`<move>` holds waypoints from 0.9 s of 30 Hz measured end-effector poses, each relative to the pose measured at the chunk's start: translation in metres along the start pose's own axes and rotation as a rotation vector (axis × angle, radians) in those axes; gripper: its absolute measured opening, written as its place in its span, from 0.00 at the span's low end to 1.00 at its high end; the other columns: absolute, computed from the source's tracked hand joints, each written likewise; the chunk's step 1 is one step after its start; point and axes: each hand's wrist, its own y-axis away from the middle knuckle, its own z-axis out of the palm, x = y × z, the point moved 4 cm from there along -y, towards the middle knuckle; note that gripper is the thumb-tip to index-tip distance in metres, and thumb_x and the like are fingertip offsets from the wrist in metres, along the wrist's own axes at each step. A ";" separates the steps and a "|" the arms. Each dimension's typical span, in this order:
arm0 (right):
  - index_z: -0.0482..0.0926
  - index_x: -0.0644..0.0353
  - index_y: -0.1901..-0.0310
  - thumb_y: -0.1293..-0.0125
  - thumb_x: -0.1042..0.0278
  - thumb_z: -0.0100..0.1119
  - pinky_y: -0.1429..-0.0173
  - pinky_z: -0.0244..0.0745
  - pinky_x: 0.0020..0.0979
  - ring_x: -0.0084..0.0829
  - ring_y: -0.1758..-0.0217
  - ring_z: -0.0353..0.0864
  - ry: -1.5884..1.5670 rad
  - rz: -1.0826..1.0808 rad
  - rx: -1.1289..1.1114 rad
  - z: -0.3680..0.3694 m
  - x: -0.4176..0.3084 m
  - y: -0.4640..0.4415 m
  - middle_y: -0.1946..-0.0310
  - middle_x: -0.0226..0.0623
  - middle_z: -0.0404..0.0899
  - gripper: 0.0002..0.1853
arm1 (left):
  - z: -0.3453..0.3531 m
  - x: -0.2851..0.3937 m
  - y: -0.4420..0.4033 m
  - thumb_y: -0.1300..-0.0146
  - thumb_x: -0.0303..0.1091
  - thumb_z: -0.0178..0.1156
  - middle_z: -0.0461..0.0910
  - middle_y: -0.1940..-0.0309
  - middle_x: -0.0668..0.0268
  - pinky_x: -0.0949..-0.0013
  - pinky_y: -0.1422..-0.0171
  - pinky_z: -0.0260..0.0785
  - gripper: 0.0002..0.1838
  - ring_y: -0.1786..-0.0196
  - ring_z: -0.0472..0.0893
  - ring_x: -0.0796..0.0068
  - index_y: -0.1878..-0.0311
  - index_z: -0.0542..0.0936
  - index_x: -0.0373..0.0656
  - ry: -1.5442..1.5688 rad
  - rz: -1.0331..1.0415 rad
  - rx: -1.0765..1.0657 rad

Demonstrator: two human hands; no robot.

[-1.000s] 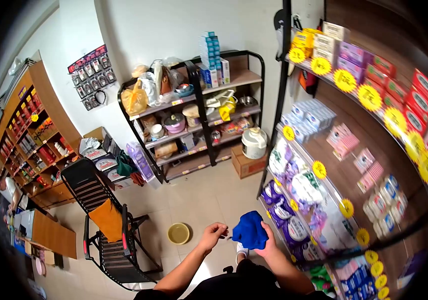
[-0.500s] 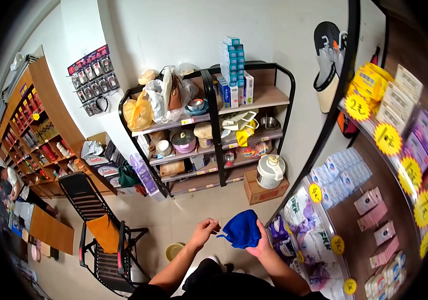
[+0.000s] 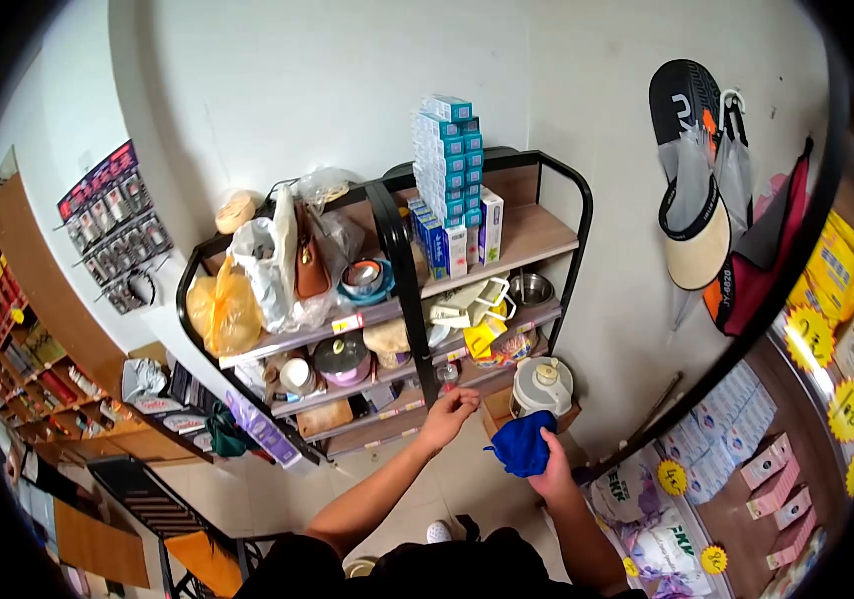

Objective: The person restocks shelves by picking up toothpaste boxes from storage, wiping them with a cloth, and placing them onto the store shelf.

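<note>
Blue cloth (image 3: 521, 447) in right hand (image 3: 553, 461); shelves nearer than a moment ago.
Right fingers clamp the cloth's edge; the cloth hangs to their left, more bunched than half a second ago. The left hand (image 3: 449, 419) is apart from the cloth, its fingers curled; whether their tips meet cannot be told. Beyond the right fingers, the rice cooker (image 3: 545, 382) now appears directly behind the cloth. Beyond the left fingers stands the shelf (image 3: 537, 238), with stacked boxes (image 3: 450, 165) on top. Effect on the work: both hands are closer to the shelf; the cloth remains held.
</note>
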 end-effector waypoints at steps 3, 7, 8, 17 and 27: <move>0.78 0.52 0.45 0.30 0.55 0.62 0.40 0.78 0.37 0.33 0.47 0.84 0.057 -0.084 0.080 0.030 -0.024 -0.049 0.50 0.33 0.84 0.17 | -0.009 0.009 -0.075 0.28 0.28 0.59 0.81 0.56 0.72 0.76 0.43 0.71 0.14 0.51 0.79 0.82 0.42 0.78 0.38 -0.041 0.014 -0.025; 0.77 0.55 0.42 0.29 0.57 0.64 0.40 0.79 0.38 0.35 0.47 0.84 0.138 -0.186 0.077 0.048 -0.071 -0.145 0.49 0.35 0.84 0.19 | -0.018 0.014 -0.165 0.26 0.30 0.59 0.80 0.55 0.70 0.76 0.45 0.71 0.17 0.51 0.78 0.83 0.37 0.77 0.38 -0.137 0.098 0.011; 0.77 0.54 0.44 0.29 0.58 0.64 0.45 0.81 0.34 0.31 0.51 0.85 0.172 -0.232 0.103 0.062 -0.085 -0.166 0.53 0.32 0.84 0.16 | -0.017 0.017 -0.183 0.26 0.31 0.60 0.81 0.54 0.69 0.75 0.44 0.71 0.19 0.50 0.78 0.82 0.35 0.76 0.37 -0.139 0.065 0.048; 0.50 0.65 0.22 0.45 0.62 0.80 0.25 0.63 0.37 0.39 0.29 0.69 0.784 -0.873 0.185 0.156 -0.217 -0.387 0.30 0.46 0.66 0.56 | -0.020 0.011 -0.354 0.26 0.35 0.60 0.76 0.33 0.54 0.66 0.27 0.65 0.26 0.30 0.74 0.66 0.28 0.71 0.41 -0.139 0.116 0.176; 0.57 0.70 0.28 0.54 0.51 0.84 0.33 0.70 0.47 0.55 0.36 0.75 1.201 -0.905 0.229 0.208 -0.230 -0.484 0.40 0.59 0.74 0.59 | -0.028 0.007 -0.401 0.28 0.31 0.60 0.79 0.38 0.55 0.64 0.28 0.67 0.22 0.33 0.76 0.65 0.33 0.74 0.37 -0.185 0.061 0.285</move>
